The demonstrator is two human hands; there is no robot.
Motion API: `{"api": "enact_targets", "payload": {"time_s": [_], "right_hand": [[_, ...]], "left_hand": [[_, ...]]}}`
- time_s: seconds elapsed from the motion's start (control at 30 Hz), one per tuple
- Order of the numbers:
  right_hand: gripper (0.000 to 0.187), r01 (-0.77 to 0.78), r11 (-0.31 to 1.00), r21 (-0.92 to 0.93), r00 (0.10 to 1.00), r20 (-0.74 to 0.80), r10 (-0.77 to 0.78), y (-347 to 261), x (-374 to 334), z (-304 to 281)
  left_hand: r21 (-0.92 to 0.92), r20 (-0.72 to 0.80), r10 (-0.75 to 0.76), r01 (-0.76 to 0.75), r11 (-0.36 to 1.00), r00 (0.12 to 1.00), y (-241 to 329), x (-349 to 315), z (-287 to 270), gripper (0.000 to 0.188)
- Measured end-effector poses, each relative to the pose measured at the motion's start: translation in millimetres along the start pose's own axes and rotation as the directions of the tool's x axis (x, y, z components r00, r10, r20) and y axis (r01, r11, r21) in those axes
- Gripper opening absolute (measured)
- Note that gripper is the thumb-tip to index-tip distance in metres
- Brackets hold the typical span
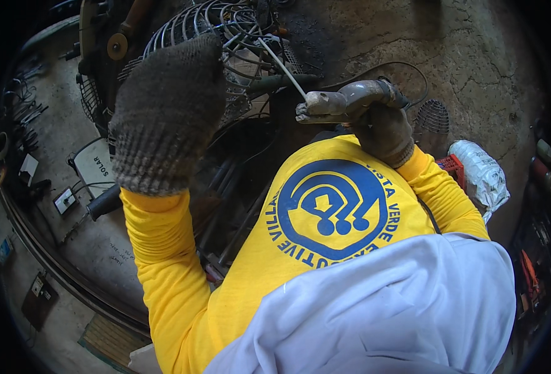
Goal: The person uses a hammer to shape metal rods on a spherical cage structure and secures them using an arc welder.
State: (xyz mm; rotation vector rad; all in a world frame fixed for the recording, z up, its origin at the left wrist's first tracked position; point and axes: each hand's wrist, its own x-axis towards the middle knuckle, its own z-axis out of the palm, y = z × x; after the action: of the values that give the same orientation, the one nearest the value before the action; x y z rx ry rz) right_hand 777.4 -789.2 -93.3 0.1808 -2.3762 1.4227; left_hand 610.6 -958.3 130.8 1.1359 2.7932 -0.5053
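While both gloved hands are raised over the floor, head view only:
Left hand: left hand [163, 115] in a grey knit glove, back toward the camera, fingers curled down out of sight; cannot tell if it grips anything. It covers the near edge of the wire fan guard [216, 31].
Right hand: right hand [381, 128] in a dark knit glove, fist wrapped tight around the rear of the welding holder [344, 101].
Welding holder: grey, worn metal, lying roughly level, nose pointing toward the left hand; thin pale welding rod [282, 65] runs from its tip up and left onto the wire guard.
Wire fan guard: domed, dark wire, near the top edge of the floor, tangled with black cables.
Sleeves: yellow sleeves [157, 249] on both arms; blue round emblem on the yellow cloth.
White cloth: white cloth [381, 305] bunched at the lower right.
Floor: cracked grey concrete floor [475, 56].
Right side: small wire dome [433, 116] just beside the right hand; white plastic bag [481, 174] near the right edge.
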Motion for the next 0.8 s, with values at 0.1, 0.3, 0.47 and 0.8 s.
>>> {"api": "enact_targets", "payload": {"time_s": [0.1,0.3,0.47,0.8], "right_hand": [[0.027,-0.023,0.998,0.058,1.0,0.005,0.023,-1,-1,2],[0.027,-0.006,1.0,0.022,1.0,-0.008,0.006,1,-1,4],[0.025,-0.081,0.997,-0.004,0.996,0.032,0.081,2,-6,7],[0.029,-0.06,0.998,-0.017,0.998,-0.036,0.059,2,-1,6]], "left_hand": [[0.013,-0.033,0.012,-0.012,1.0,0.999,-22,-5,7,0.015],[-0.031,-0.057,0.054,-0.056,0.998,0.997,-28,0,12,0.014],[-0.056,-0.036,0.048,-0.05,0.997,0.998,-25,4,5,0.014],[0.066,-0.026,0.051,-0.049,0.997,0.998,-2,18,8,0.015]]}}
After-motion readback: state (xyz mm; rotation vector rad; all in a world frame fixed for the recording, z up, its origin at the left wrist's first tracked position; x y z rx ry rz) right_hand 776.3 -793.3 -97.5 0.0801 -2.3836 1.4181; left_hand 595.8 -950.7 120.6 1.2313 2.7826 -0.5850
